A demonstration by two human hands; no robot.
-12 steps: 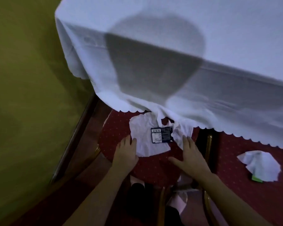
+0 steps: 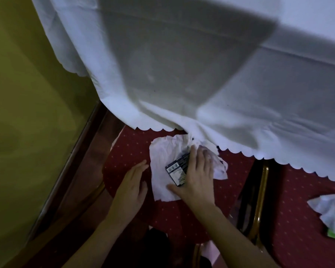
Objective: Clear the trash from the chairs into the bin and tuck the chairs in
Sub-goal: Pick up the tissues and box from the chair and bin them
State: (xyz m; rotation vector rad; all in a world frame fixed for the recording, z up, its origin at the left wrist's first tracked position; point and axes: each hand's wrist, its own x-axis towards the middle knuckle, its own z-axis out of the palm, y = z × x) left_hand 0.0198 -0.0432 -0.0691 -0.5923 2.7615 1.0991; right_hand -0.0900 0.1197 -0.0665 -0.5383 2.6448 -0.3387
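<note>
A red dotted chair seat [image 2: 128, 159] stands below me, half under the white tablecloth [image 2: 182, 84]. On the seat lies crumpled white paper [image 2: 163, 157] with a small dark printed packet [image 2: 177, 170] on top. My right hand [image 2: 196, 176] lies flat over the packet and the paper, fingers spread, thumb at the paper's near edge. My left hand [image 2: 132, 182] rests open on the seat, its fingertips at the paper's left edge. A second red chair seat [image 2: 298, 190] at the right carries another crumpled paper [image 2: 331, 211] and a green scrap [image 2: 334, 234].
A yellow-green wall [image 2: 27, 93] with a dark wooden skirting [image 2: 75, 161] runs along the left. Gold chair frame tubes [image 2: 260, 202] stand between the two seats. The tablecloth's scalloped hem hangs over both seats. No bin shows.
My right hand has slid forward and left onto the packet and paper, turning the packet on its edge. The left hand has shifted slightly toward the paper. The view has come closer.
</note>
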